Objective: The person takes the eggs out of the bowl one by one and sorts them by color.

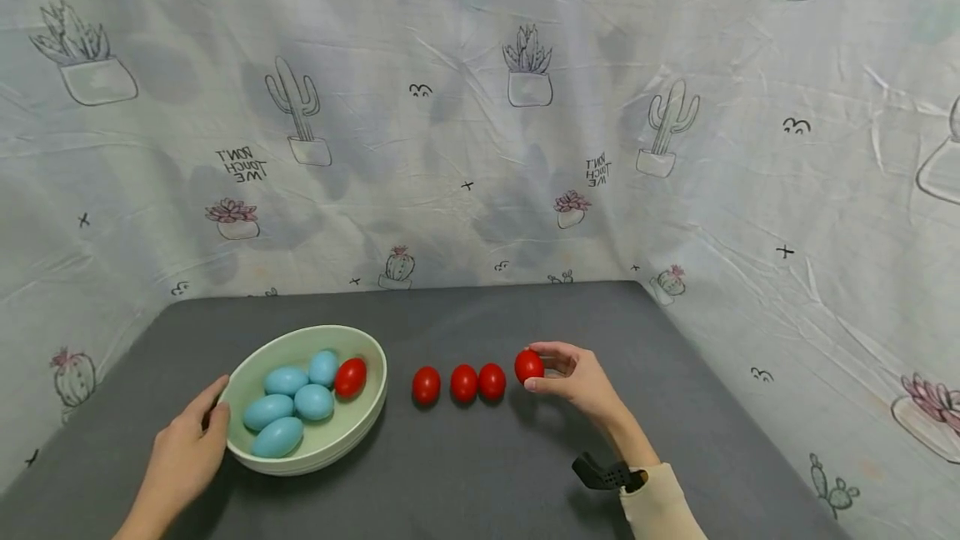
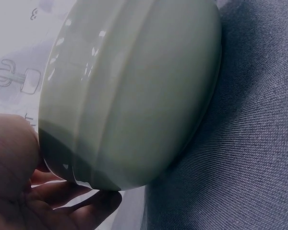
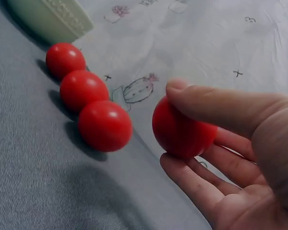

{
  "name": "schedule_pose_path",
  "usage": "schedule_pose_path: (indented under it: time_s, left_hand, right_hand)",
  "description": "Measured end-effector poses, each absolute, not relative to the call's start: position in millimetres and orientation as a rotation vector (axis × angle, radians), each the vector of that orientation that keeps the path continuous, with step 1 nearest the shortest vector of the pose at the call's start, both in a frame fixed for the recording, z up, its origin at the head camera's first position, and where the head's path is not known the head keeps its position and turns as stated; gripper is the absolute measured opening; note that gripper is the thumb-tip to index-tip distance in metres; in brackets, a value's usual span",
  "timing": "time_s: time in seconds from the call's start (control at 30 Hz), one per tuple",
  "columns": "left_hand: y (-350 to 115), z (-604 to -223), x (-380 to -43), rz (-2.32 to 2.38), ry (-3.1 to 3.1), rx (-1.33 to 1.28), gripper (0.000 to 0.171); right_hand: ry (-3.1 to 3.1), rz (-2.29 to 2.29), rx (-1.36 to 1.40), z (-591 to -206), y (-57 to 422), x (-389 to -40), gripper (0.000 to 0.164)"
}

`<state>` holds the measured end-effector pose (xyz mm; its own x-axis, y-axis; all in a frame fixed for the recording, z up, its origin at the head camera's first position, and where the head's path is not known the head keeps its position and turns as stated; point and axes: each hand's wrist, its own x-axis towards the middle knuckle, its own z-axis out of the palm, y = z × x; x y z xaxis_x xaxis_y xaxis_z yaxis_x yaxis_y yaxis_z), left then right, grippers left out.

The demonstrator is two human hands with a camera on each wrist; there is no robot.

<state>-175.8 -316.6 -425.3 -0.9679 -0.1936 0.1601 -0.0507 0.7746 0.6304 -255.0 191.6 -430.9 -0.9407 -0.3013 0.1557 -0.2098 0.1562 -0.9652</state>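
My right hand [image 1: 573,377] pinches a red egg [image 1: 529,366] between thumb and fingertips, raised above the table; the right wrist view shows this red egg [image 3: 180,128] close up. Just left of it, three red eggs [image 1: 463,384] stand in a row on the table. At the left is a pale green bowl [image 1: 352,440] holding several light blue eggs [image 1: 268,412] and one red egg [image 1: 350,378]. My left hand [image 1: 187,440] holds the bowl's left side, thumb and fingers at the rim. In the left wrist view, fingers [image 2: 98,211] curl by the bowl wall [image 2: 149,96].
A dark grey cloth-covered table [image 1: 465,482] lies beneath everything. Pale fabric [image 1: 465,132] printed with cacti hangs behind it and along both sides. On my right wrist is a black strap [image 1: 600,472], just beyond a cream sleeve [image 1: 660,502].
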Motion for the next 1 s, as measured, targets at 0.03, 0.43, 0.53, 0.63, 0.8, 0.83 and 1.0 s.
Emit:
schedule_pose_path:
  time_s: [0.03, 0.43, 0.53, 0.63, 0.8, 0.83, 1.0]
  left_hand:
    - [-317, -425, -176, -0.971, -2.755, 0.19, 0.054]
    - [-317, -425, -175, -0.963, -2.758, 0.181, 0.054]
    - [-316, -426, -175, -0.965, -2.757, 0.181, 0.054]
    - [-316, -426, -175, -0.957, -2.754, 0.179, 0.054]
    - [-316, -426, -175, -0.958, -2.756, 0.184, 0.054]
    - [-316, -426, -175, -0.959, -2.755, 0.185, 0.054]
    - [-316, -428, -175, -0.951, -2.748, 0.183, 0.053]
  right_hand:
    - [2.335, -1.924, -0.515, -435, 193, -258, 0.053]
    - [2.31, -1.838, -0.484, -455, 197, -269, 0.057]
    - [2.342, -1.81, -0.47, -458, 197, -270, 0.056]
    - [2.365, -1.794, -0.462, -462, 196, -272, 0.056]
    - [2.398, -1.777, -0.465, -467, 194, -276, 0.057]
    - [2.404, -1.776, -0.462, -468, 193, -276, 0.057]
    - [2.415, -1.794, -0.441, -468, 191, -274, 0.057]
